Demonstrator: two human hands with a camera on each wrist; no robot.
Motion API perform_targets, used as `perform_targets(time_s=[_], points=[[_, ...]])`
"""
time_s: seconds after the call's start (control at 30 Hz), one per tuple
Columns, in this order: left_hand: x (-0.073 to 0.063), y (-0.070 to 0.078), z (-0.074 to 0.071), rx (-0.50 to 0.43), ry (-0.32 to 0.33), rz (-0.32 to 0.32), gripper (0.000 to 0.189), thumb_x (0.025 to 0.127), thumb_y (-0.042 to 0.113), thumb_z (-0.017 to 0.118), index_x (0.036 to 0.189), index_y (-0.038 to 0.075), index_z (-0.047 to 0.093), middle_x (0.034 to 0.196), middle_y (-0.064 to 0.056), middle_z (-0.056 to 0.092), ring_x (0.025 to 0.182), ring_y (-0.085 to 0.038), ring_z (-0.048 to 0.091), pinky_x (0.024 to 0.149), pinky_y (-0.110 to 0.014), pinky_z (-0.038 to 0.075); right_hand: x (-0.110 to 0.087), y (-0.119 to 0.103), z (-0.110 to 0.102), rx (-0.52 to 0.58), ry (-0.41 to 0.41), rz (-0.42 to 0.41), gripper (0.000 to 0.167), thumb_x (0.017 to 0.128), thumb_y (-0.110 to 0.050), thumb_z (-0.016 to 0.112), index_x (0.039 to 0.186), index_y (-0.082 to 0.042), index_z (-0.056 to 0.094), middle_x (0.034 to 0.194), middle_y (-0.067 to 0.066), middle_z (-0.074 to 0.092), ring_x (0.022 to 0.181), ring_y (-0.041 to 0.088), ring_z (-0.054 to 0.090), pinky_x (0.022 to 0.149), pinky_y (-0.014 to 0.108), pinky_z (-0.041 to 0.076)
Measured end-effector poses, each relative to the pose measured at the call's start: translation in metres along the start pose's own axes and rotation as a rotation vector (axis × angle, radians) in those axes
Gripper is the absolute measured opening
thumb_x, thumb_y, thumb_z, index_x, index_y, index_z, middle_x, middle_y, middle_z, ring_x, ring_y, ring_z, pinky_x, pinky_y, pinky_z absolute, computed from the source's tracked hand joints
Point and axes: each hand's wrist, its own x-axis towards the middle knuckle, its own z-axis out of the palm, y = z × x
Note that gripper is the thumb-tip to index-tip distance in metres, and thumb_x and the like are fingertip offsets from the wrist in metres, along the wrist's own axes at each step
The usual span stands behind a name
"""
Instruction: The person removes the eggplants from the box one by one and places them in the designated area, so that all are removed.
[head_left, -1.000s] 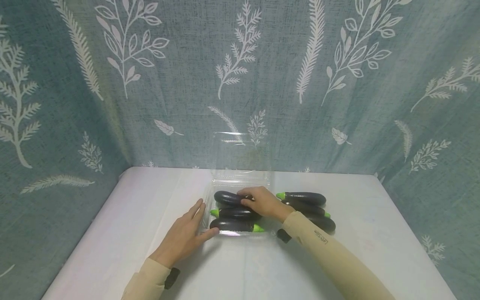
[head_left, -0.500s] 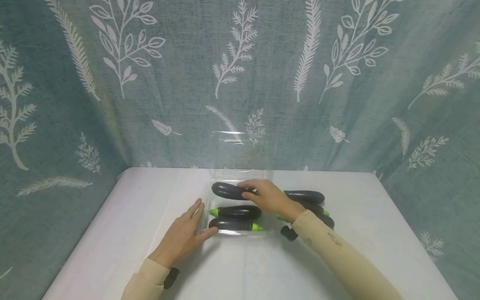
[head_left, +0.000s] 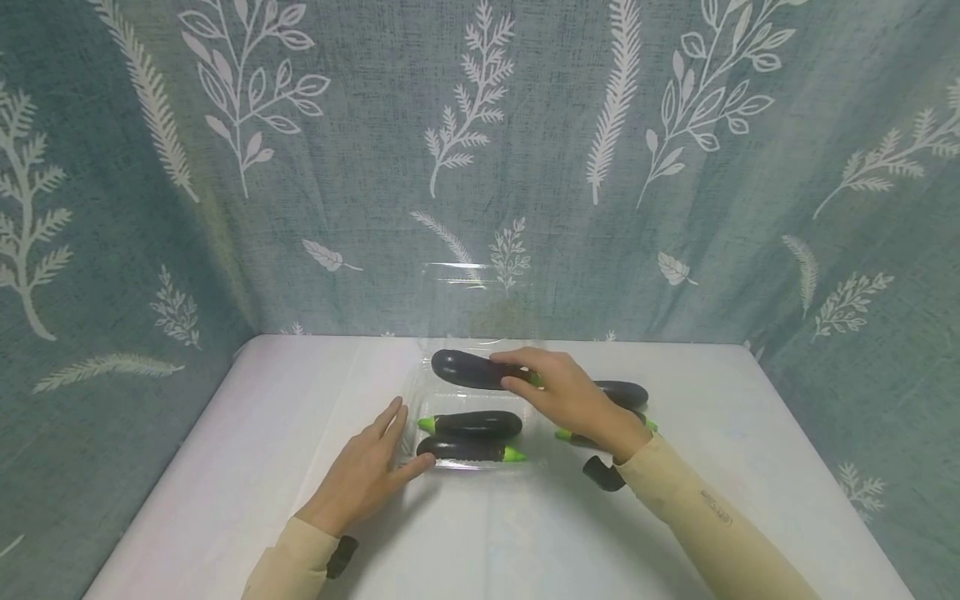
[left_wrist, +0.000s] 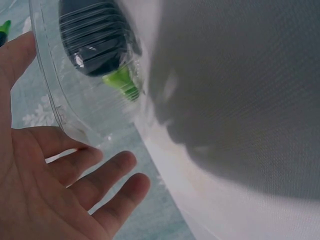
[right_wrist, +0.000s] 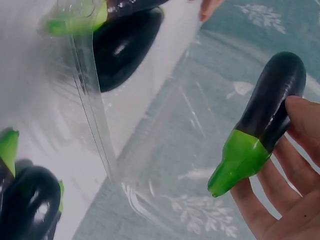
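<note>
My right hand (head_left: 566,396) pinches a dark purple eggplant (head_left: 467,369) between thumb and fingers, above the far part of a clear plastic clamshell box (head_left: 480,468). The right wrist view shows that eggplant's green stem end (right_wrist: 245,157) jutting out beside the fingers. Inside the box lie two more eggplants, one (head_left: 480,425) with its stem to the left and the nearer one (head_left: 461,449) with its stem to the right. My left hand (head_left: 367,467) rests against the box's left side, thumb and fingers spread around the near-left corner; in the left wrist view its fingertips touch the rim.
The box's transparent lid (head_left: 480,312) stands raised at the back, before a leaf-patterned curtain (head_left: 375,167). Right of the box, several eggplants (head_left: 624,392) lie grouped on the white table (head_left: 712,467), partly hidden by my right hand and wrist.
My right hand has lifted the far eggplant from beside the other two in the box, moving it away from me and slightly right. The left hand stays in place.
</note>
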Motion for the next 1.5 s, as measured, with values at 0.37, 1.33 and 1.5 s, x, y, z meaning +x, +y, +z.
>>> perform_targets(time_s=[0.37,1.33,1.5], points=[[-0.001,0.000,-0.001,0.002,0.012,0.015,0.092,0.095,0.062,0.059,0.152,-0.008,0.038,0.161,-0.021,0.032,0.137,-0.046,0.043,0.111,-0.058,0.038,-0.033,-0.007,-0.024,-0.081,0.164,-0.071,0.039,0.093,-0.013,0.075,0.132,-0.014,0.068,0.126,-0.001,0.070,0.111,0.014,0.066,0.090,0.038,0.056],[-0.001,0.001,-0.002,-0.015,-0.014,0.011,0.093,0.097,0.062,0.056,0.152,-0.009,0.035,0.162,-0.021,0.029,0.140,-0.046,0.040,0.113,-0.058,0.036,-0.143,0.027,-0.045,-0.297,0.208,0.066,0.042,0.089,-0.009,0.078,0.128,-0.018,0.069,0.122,-0.005,0.068,0.113,0.019,0.065,0.093,0.031,0.052],[-0.001,0.002,-0.001,-0.006,-0.019,0.011,0.093,0.097,0.062,0.056,0.152,-0.009,0.035,0.163,-0.021,0.029,0.139,-0.047,0.041,0.112,-0.058,0.037,-0.157,0.035,-0.035,-0.357,0.191,0.075,0.042,0.086,-0.011,0.081,0.126,-0.018,0.070,0.120,-0.003,0.069,0.109,0.020,0.067,0.086,0.044,0.057]])
